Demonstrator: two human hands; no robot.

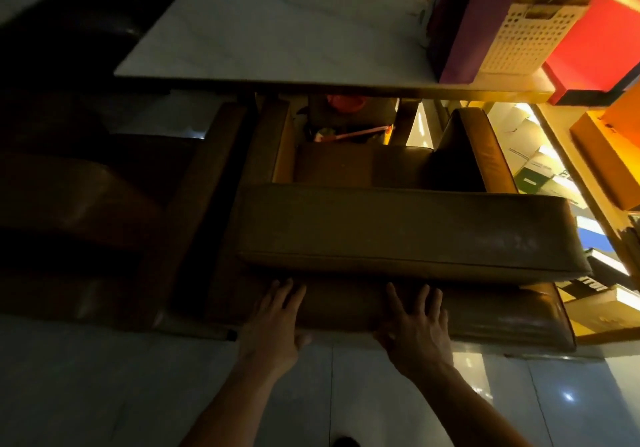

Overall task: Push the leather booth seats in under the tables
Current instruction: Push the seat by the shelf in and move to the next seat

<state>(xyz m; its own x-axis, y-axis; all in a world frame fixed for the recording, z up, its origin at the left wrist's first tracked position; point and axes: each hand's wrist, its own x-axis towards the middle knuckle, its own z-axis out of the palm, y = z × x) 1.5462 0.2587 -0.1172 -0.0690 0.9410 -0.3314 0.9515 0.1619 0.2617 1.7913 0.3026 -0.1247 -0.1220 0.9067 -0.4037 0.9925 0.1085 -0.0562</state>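
Seat [412, 232], a brown leather booth bench, fills the middle of our head view, seen from behind its padded back. It stands on pale floor tiles [104, 377] with its front end reaching just under the near edge of the table [270, 34], while the backrest remains outside it. We press both hands flat against the lower back panel of the seat. Our left hand [273, 325] lies with fingers straight and spread, holding nothing. Our right hand [415, 329] lies beside it, apart from it, fingers also straight and fanned, thumb out toward the left. Neither hand curls around anything. The table has a white marbled top. At its right end stand a purple box [464, 31], a white perforated basket [530, 38] and a red box [595, 44]. Beneath the table we see a red object [344, 102], too dim to identify. A second, darker seat [79, 204] sits to the left. Stacked books [595, 294] lie at the far right.
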